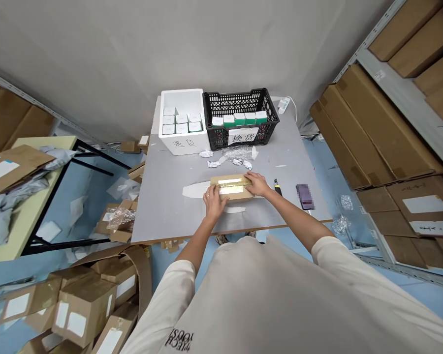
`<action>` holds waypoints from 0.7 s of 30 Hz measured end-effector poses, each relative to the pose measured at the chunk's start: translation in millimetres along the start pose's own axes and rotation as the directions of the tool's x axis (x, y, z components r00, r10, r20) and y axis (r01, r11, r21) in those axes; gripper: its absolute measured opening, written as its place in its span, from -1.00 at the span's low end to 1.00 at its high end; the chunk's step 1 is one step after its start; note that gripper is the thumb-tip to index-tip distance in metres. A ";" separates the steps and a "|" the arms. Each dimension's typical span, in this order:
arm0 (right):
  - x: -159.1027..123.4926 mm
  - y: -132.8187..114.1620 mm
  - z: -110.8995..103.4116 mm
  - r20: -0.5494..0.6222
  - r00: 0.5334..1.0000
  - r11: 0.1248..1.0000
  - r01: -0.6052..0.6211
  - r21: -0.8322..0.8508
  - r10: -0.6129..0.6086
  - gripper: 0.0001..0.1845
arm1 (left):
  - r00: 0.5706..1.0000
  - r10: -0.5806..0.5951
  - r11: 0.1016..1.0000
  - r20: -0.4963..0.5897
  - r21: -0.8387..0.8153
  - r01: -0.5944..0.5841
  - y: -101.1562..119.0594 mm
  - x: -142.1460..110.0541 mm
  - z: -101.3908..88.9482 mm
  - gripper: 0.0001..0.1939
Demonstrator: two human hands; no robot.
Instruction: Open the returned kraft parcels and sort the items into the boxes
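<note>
Both hands hold the cardboard box between them, one at each end; how hard they squeeze cannot be told. The box lies flat on the gray table, near its front edge, with its long side running across the person. White labels and a shiny strip of tape show on its top.

The likeliest trouble is at the fingertips: uneven pressing could dent the cardboard or twist the box, and rubbing could wrinkle a label. The yellow-and-black knife lies just beside the right wrist, so a careless sideways sweep could knock it or bring skin against it; whether its blade is out is too small to tell. Farther right, the phone could be pushed toward the table's edge if the right forearm swung outward.

The left hand reaches forward from the body, palm down, fingers spread over the box's left end. The right hand comes in at a slant, its fingers curled over the right end. Both forearms cross the table's front edge.

Beyond the box lie crumpled papers and clear plastic wrap, then the white foam bin beside the black crate.
</note>
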State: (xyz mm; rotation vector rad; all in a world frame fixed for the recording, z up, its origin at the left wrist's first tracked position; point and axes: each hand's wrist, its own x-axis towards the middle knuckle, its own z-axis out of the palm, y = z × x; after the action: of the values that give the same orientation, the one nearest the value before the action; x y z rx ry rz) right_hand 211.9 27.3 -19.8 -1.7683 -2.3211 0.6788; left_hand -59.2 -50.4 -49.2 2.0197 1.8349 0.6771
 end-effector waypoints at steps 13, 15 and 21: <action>-0.5 -3.1 -16.3 0.023 0.991 0.981 0.130 -0.142 -0.128 -0.45 | 0.983 -0.181 0.973 0.004 -0.143 0.180 -15.6 -3.5 -7.0 -0.15; 5.0 -6.3 -20.1 -0.015 0.996 0.989 0.086 -0.122 -0.089 -0.46 | 0.985 -0.170 0.976 0.010 -0.135 0.169 -15.5 -3.7 -7.5 -0.18; 44.4 -19.5 -32.4 -0.220 0.964 0.981 -0.172 -0.093 0.149 -0.53 | 0.992 -0.114 0.993 0.061 -0.005 0.115 -13.3 -3.4 -14.7 -0.36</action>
State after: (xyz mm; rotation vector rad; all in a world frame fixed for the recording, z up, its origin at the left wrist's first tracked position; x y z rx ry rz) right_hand 193.9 73.7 10.6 -1.9863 -2.1288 0.3654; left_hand -78.6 -53.3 -44.6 1.8912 1.8928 0.5844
